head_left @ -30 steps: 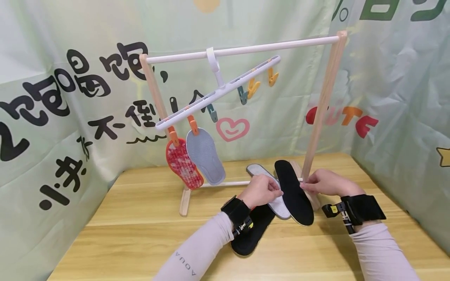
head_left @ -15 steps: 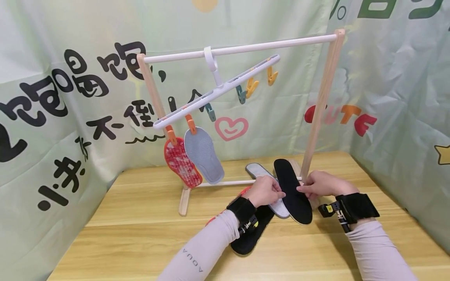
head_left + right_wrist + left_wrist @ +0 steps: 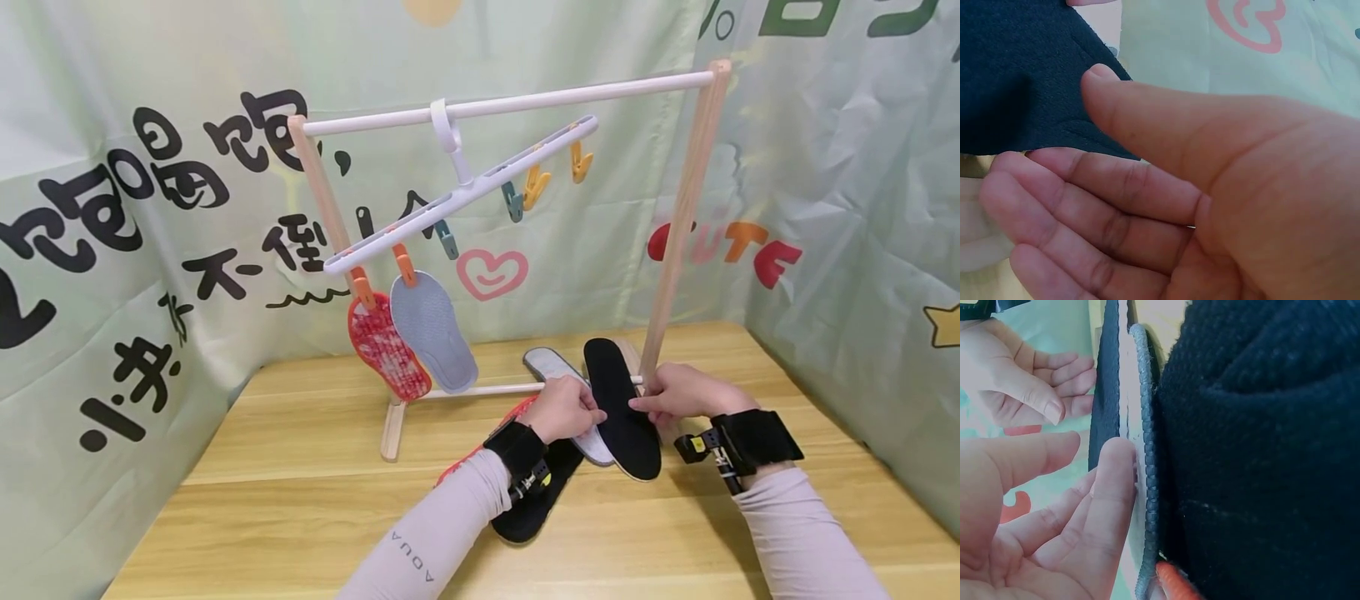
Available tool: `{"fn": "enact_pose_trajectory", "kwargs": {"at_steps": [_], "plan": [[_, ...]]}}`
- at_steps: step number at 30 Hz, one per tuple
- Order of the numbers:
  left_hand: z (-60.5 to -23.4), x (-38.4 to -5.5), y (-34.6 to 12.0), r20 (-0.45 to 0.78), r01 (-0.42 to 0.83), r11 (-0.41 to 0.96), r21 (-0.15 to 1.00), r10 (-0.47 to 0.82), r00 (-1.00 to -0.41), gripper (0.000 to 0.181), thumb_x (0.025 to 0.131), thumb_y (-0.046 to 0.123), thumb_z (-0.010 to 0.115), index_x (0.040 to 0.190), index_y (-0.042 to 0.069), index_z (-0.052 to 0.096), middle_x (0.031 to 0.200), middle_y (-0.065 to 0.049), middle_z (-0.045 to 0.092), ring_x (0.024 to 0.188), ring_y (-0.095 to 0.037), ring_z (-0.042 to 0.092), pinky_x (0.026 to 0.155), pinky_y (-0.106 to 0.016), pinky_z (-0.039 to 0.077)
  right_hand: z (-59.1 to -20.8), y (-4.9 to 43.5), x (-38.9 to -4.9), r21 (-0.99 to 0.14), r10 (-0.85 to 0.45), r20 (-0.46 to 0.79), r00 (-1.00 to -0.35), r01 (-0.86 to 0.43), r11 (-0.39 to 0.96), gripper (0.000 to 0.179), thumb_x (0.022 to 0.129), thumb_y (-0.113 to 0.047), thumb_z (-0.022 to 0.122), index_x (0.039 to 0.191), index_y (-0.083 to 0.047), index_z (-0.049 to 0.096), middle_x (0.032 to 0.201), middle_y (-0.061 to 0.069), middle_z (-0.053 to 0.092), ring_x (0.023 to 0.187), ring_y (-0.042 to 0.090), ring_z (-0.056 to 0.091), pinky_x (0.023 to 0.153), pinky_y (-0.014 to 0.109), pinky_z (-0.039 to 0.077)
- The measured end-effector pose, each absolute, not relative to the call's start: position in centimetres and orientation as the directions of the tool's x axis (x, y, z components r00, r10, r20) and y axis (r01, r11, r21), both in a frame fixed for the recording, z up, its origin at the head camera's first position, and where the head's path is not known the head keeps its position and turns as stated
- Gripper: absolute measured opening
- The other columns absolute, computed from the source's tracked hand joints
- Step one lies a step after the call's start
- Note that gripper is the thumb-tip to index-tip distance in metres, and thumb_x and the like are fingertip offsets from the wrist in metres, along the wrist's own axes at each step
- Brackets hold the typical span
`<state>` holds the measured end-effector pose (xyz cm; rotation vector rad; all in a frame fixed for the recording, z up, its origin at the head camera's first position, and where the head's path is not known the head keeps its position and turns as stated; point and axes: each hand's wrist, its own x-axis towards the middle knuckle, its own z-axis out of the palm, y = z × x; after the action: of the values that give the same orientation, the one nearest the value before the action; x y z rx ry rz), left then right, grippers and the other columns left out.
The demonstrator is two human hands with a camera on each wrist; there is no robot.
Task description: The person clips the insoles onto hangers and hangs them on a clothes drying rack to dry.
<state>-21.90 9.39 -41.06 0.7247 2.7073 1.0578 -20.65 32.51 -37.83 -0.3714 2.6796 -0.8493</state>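
A black insole [image 3: 619, 400] leans over the rack's lower rail, overlapping a light grey insole [image 3: 555, 363]. My left hand [image 3: 562, 410] is at its left edge; in the left wrist view a finger touches the grey-stitched insole [image 3: 1147, 450] and the thumb stands apart. On the other side, my right hand [image 3: 686, 392] reaches the black insole's right edge. In the right wrist view the thumb [image 3: 1147, 109] lies over the black insole [image 3: 1022, 62], fingers along its lower edge. A second black insole [image 3: 528, 508] and a red-edged insole [image 3: 468, 457] lie partly hidden under my left arm.
A wooden-legged rack [image 3: 693, 200] carries a tilted white hanger [image 3: 465, 193]. Orange clips hold a red insole [image 3: 386, 346] and a blue-grey insole [image 3: 433, 333] at its low end. Green and yellow clips [image 3: 581, 162] hang along the rest. A printed curtain [image 3: 840, 167] surrounds the table.
My right hand has moved slightly left, its fingertips now overlapping the black insole's edge. My left hand stays about where it was. The view has shifted a little.
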Motion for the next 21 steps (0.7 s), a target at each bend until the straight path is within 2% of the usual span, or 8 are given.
{"fn": "enact_pose_trajectory", "kwargs": {"at_steps": [6, 10, 13, 19, 21], "plan": [[-40.9, -21.9, 9.3, 0.052, 0.398, 0.626, 0.671, 0.496, -0.867, 0.012, 0.095, 0.013, 0.082, 0.086, 0.005, 0.078, 0.062, 0.0, 0.072, 0.05, -0.001, 0.062, 0.058, -0.012, 0.048, -37.8, 32.3, -20.6, -0.6, -0.339, -0.21, -0.917, -0.153, 0.785, 0.033, 0.103, -0.02, 0.073, 0.079, 0.002, 0.072, 0.071, 0.005, 0.072, 0.07, 0.017, 0.075, 0.069, 0.035, 0.063], [-40.8, -22.0, 9.1, 0.095, 0.44, 0.66, 0.609, 0.49, -0.867, 0.01, 0.092, 0.016, 0.084, 0.088, 0.008, 0.079, 0.074, 0.002, 0.075, 0.063, -0.001, 0.061, 0.063, -0.013, 0.046, -37.8, 32.1, -20.7, -0.599, -0.344, -0.222, -0.912, -0.151, 0.786, 0.033, 0.103, -0.02, 0.073, 0.079, 0.001, 0.073, 0.071, 0.003, 0.072, 0.069, 0.015, 0.073, 0.068, 0.034, 0.063], [-40.9, -22.2, 8.9, 0.137, 0.46, 0.684, 0.566, 0.473, -0.871, 0.01, 0.089, 0.016, 0.085, 0.083, 0.011, 0.08, 0.079, 0.004, 0.075, 0.07, -0.004, 0.06, 0.066, -0.014, 0.046, -37.9, 31.8, -20.7, -0.598, -0.351, -0.229, -0.908, -0.153, 0.787, 0.034, 0.103, -0.021, 0.073, 0.078, 0.001, 0.074, 0.069, 0.002, 0.072, 0.067, 0.014, 0.071, 0.066, 0.032, 0.061], [-41.1, -22.8, 8.4, 0.136, 0.432, 0.668, 0.606, 0.448, -0.884, 0.009, 0.087, 0.011, 0.085, 0.081, 0.009, 0.079, 0.07, 0.004, 0.075, 0.065, -0.005, 0.065, 0.066, -0.016, 0.051, -37.8, 31.4, -20.7, -0.591, -0.365, -0.238, -0.9, -0.164, 0.79, 0.036, 0.103, -0.021, 0.072, 0.076, 0.001, 0.076, 0.068, 0.003, 0.072, 0.065, 0.013, 0.069, 0.063, 0.031, 0.059], [-42.4, -23.6, 8.5, 0.157, 0.443, 0.665, 0.602, 0.446, -0.881, 0.01, 0.086, 0.016, 0.087, 0.083, 0.011, 0.079, 0.071, 0.007, 0.075, 0.065, -0.004, 0.065, 0.068, -0.017, 0.052, -37.9, 31.3, -20.6, -0.582, -0.37, -0.233, -0.899, -0.176, 0.794, 0.036, 0.104, -0.021, 0.072, 0.076, 0.0, 0.077, 0.068, 0.003, 0.073, 0.065, 0.013, 0.071, 0.063, 0.031, 0.059]]}}
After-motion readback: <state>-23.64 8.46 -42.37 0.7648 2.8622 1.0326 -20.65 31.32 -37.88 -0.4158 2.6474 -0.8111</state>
